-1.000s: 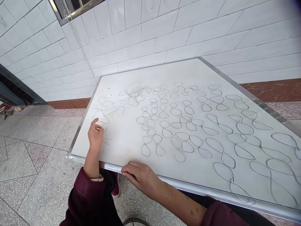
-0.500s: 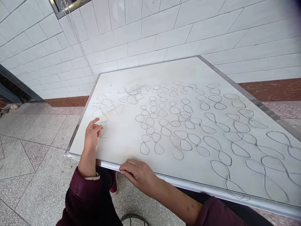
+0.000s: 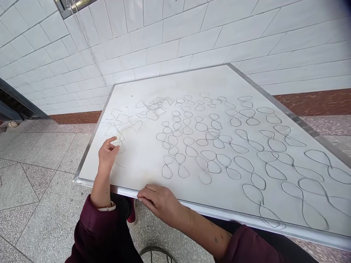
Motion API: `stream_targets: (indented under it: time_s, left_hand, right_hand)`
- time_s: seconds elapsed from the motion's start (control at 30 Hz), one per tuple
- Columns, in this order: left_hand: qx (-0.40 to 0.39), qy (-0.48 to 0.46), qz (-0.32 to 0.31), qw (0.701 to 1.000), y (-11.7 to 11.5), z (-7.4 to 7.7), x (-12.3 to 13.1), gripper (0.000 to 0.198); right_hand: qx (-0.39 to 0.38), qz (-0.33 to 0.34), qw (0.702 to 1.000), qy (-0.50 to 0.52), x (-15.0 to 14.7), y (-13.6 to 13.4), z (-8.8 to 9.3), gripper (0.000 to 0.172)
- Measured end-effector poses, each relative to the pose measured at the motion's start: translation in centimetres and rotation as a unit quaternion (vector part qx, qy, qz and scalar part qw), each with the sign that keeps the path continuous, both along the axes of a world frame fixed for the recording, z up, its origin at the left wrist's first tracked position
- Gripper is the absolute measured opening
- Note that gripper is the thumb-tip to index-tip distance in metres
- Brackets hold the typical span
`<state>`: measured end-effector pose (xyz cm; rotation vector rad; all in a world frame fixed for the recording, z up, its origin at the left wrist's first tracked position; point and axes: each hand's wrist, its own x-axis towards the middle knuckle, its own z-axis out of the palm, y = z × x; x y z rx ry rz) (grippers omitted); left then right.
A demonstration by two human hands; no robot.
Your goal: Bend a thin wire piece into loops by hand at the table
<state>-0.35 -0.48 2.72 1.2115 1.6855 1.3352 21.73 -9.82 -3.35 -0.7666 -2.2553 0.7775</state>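
My left hand (image 3: 109, 151) is over the left part of the white tabletop (image 3: 145, 146), thumb and index finger apart. Thin bent wires (image 3: 117, 126) lie just beyond and beside its fingertips; I make out none held in it. At the near metal edge (image 3: 128, 191), my right hand (image 3: 161, 204) has its fingers curled and pressed together. Whatever they hold, if anything, is hidden. Many figure-eight wire loops (image 3: 252, 173) spread over the middle and right of the table, some overlapping.
A tangle of loose wires (image 3: 155, 105) sits toward the back of the table. White wall tiles (image 3: 153, 54) rise right behind it. Below the near edge are my legs and a round metal stool frame (image 3: 156, 249) on the speckled floor (image 3: 49, 197).
The view has shifted slightly, so the table appears a little farther left. My left hand's fingers have moved slightly among the wires. My right hand stays at the edge.
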Motion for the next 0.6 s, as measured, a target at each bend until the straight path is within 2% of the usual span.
stream_targets:
  time_s: [0.27,0.33,0.47,0.6]
  left_hand:
    - [-0.024,-0.114,-0.008,0.993,0.31,0.02,-0.25,0.052]
    - [-0.024,-0.086,-0.007,0.996,0.32,-0.09,-0.24,0.051]
    - [-0.04,0.049,-0.008,0.998,0.2,-0.29,-0.29,0.041]
    - [-0.058,0.068,-0.018,0.996,-0.26,0.31,-0.3,0.04]
  right_hand:
    - [0.011,0.004,1.0,-0.011,0.02,-0.05,-0.04,0.016]
    - [0.011,0.004,1.0,-0.009,-0.01,-0.04,-0.01,0.016]
    - [0.014,0.001,1.0,-0.011,-0.07,-0.02,0.11,0.015]
    - [0.02,-0.002,1.0,-0.009,-0.15,0.0,0.21,0.016]
